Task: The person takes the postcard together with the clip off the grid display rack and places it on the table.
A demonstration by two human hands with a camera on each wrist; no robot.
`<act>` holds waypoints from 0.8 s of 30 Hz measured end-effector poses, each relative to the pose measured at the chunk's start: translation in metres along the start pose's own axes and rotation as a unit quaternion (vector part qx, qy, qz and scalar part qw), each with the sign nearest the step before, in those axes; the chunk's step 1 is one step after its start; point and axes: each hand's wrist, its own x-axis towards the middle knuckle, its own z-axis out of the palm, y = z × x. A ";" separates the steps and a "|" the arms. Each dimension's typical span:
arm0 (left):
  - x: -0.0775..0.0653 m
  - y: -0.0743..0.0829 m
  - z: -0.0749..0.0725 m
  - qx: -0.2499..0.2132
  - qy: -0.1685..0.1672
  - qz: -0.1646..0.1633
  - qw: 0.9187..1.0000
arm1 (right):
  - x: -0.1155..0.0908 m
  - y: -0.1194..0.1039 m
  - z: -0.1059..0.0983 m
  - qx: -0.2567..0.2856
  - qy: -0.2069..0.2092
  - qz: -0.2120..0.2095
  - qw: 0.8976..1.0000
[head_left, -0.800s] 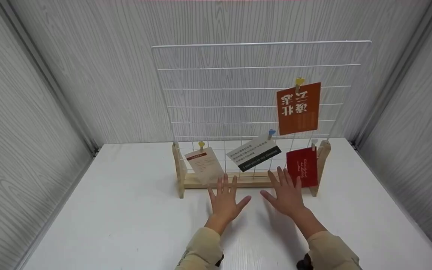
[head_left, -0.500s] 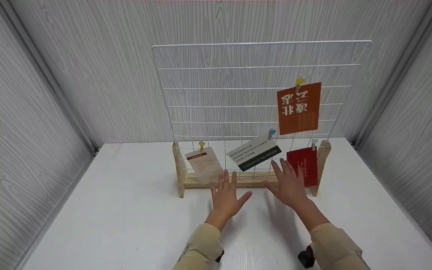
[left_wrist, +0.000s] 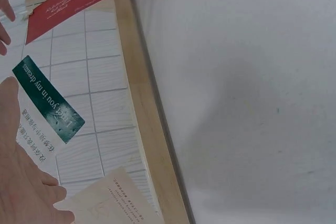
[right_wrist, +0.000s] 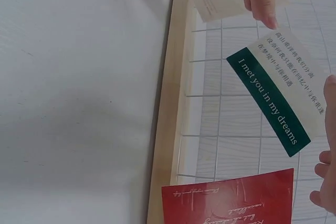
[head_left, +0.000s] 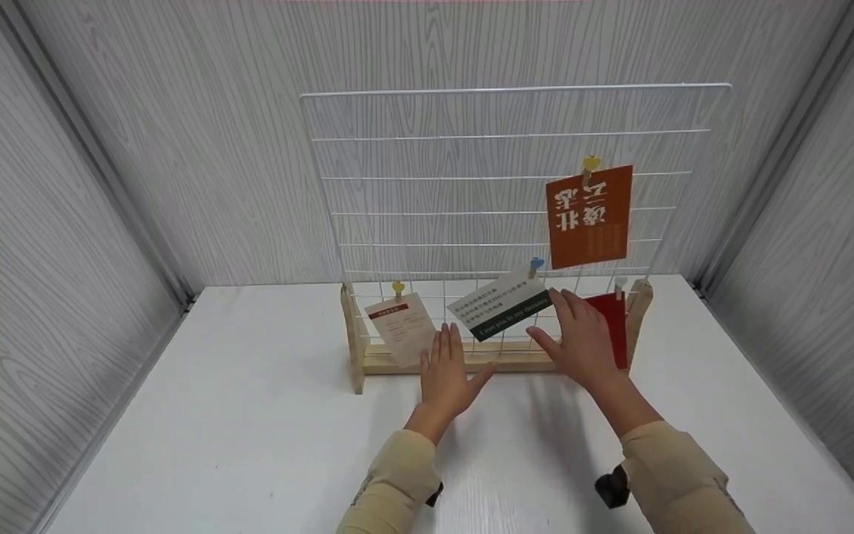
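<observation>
My left hand (head_left: 445, 382) is spread in front of the cream card (head_left: 401, 326), its fingertips overlapping the card's lower right edge. The right hand (head_left: 583, 341) is raised over the red card (head_left: 616, 330), hiding much of it. Its fingertips are right at the right end of the white-and-green card (right_wrist: 278, 90), with the thumb held apart and nothing in its grasp. That card hangs tilted from a blue clip (head_left: 537, 263). A yellow clip (head_left: 398, 288) holds the cream card, and a pale clip (head_left: 620, 284) the red one. All hang on a white wire grid (head_left: 501, 136).
An orange card (head_left: 588, 230) hangs higher on the grid's right under another yellow clip (head_left: 591, 163). The grid stands in a wooden base (head_left: 501, 363) on a white table (head_left: 264, 415). Grey wood-grain panels (head_left: 175, 148) enclose the table behind and at both sides.
The right hand has risen from beside the red card toward the white-and-green card, covering more of the red one. My left hand has moved slightly up, its fingers drawing closer together.
</observation>
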 end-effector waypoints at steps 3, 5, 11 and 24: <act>0.002 0.002 -0.001 -0.011 0.003 0.002 1.000 | 0.005 0.001 -0.003 0.000 0.021 -0.008 1.000; 0.003 0.002 -0.002 -0.026 0.010 0.006 1.000 | 0.008 0.001 -0.003 -0.006 0.035 -0.022 0.999; 0.006 0.002 -0.003 -0.056 0.010 -0.001 0.998 | 0.015 0.000 -0.004 -0.006 0.068 -0.054 0.996; 0.013 0.001 -0.007 -0.079 0.044 0.010 0.996 | 0.026 -0.009 -0.017 0.030 0.030 -0.018 0.999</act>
